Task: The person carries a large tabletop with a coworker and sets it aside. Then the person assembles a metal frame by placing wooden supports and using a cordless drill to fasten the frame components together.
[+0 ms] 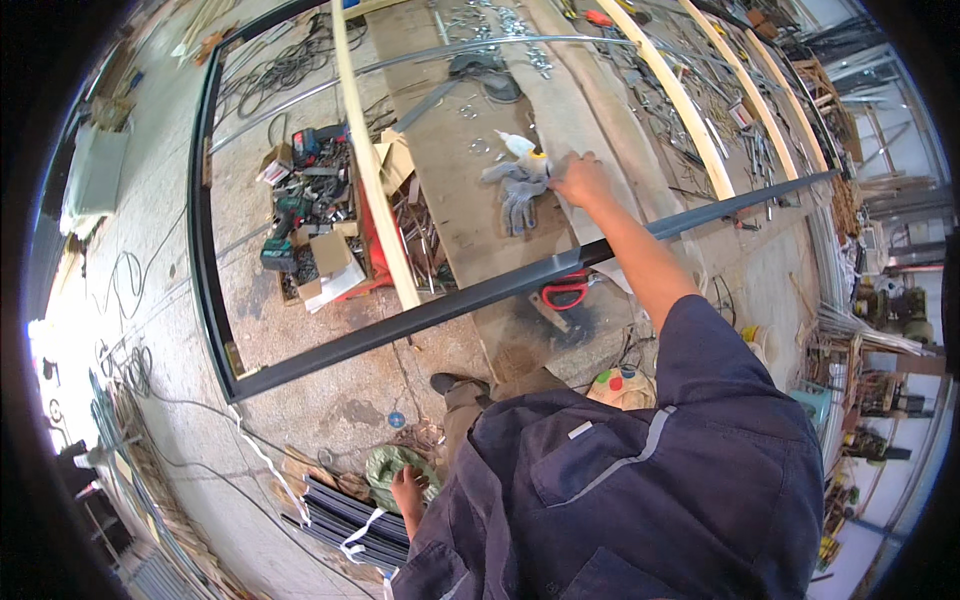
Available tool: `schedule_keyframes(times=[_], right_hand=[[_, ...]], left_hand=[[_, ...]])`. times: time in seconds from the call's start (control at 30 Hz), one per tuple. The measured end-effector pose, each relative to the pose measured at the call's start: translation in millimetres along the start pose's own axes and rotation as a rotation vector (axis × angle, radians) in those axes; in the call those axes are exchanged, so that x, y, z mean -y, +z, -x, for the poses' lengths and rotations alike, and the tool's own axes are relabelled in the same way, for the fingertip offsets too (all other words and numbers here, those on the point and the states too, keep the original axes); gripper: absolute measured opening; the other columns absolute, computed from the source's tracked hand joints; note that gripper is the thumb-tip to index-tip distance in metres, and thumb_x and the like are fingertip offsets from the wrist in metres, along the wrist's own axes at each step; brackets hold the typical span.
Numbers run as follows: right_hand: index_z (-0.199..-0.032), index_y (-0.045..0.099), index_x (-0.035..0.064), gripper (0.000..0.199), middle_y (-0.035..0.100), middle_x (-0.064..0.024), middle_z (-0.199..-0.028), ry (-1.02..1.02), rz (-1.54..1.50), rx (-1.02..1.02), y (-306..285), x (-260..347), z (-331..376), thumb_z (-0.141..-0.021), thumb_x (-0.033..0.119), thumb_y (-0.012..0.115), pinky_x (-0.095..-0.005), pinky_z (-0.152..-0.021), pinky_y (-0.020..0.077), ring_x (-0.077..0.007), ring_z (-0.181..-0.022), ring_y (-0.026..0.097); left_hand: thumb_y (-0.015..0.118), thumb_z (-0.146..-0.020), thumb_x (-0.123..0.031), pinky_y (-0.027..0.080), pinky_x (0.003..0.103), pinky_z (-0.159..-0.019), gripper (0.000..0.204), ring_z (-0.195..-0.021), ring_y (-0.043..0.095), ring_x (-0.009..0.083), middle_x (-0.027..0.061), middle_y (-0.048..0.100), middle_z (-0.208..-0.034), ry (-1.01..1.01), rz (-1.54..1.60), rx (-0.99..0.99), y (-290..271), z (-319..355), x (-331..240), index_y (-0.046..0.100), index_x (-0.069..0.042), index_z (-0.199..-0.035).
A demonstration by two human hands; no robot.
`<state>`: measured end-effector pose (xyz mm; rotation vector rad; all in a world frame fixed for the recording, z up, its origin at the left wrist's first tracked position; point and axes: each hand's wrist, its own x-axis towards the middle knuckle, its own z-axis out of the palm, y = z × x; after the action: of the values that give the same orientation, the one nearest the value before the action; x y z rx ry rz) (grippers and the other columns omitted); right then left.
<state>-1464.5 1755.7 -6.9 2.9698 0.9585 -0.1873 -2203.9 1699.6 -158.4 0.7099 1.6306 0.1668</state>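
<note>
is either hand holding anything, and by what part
The right hand is at the right edge of the grey gloves; whether it grips them there cannot be told. No held thing shows in the left hand.

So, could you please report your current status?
Right fingers at grey gloves, contact unclear; left fingers curled, hanging low. Dark frame bar crosses beneath right forearm.

Wide fisheye view from the left camera on my head, facing steeply down and forward. My dark navy cloth work shirt (690, 470) looms close at lower right; my bare right hand (580, 180) sits farther off, above centre.
</note>
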Motion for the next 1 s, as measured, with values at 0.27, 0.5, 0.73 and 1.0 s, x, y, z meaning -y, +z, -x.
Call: schedule_keyframes(times=[0.27,0.5,0.73,1.0], right_hand=[[-0.108,0.070,0.0031,0.027,0.062,-0.0211,-0.119,-0.048,-0.028,-0.013,33.2,-17.2,-56.5,-0.087,0.020,0.066,-0.0495,-0.091,0.0541,-0.0408,-0.109,0.063],[-0.099,0.074,0.0027,0.021,0.072,-0.0199,-0.103,-0.030,-0.339,0.208,12.2,-50.3,-82.4,-0.085,0.016,0.065,-0.0450,-0.085,0.0540,-0.0357,-0.100,0.069],[-0.100,0.075,0.0029,0.029,0.073,-0.0209,-0.089,0.098,-0.458,-0.130,-52.1,-213.5,-113.5,-0.082,0.025,0.067,-0.0417,-0.078,0.0528,-0.0355,-0.085,0.071],[-0.107,0.074,0.0031,0.037,0.073,-0.0212,-0.092,0.230,-0.538,-0.068,-21.5,-222.0,-106.3,-0.084,0.032,0.065,-0.0428,-0.076,0.0499,-0.0348,-0.085,0.070]], left_hand=[[0.059,-0.101,-0.023,0.056,0.032,-0.061,0.028,-0.073,0.071,0.0215,0.0131,0.074,-0.093,0.198,-0.300,0.088,103.3,27.9,-101.6,0.066,0.004,-0.106],[0.061,-0.098,-0.023,0.056,0.034,-0.066,0.028,-0.079,0.071,0.0200,0.0151,0.075,-0.090,0.404,-0.615,0.121,153.3,26.4,-127.1,0.068,0.005,-0.101],[0.062,-0.098,-0.028,0.054,0.034,-0.068,0.035,-0.077,0.071,0.0209,0.0162,0.075,-0.089,0.286,-0.684,0.300,177.7,70.2,-185.9,0.070,0.006,-0.102],[0.060,-0.097,-0.013,0.052,0.033,-0.081,0.022,-0.087,0.070,0.0207,0.0169,0.074,-0.091,0.275,-0.771,0.478,236.2,190.6,-391.3,0.071,0.005,-0.103]])
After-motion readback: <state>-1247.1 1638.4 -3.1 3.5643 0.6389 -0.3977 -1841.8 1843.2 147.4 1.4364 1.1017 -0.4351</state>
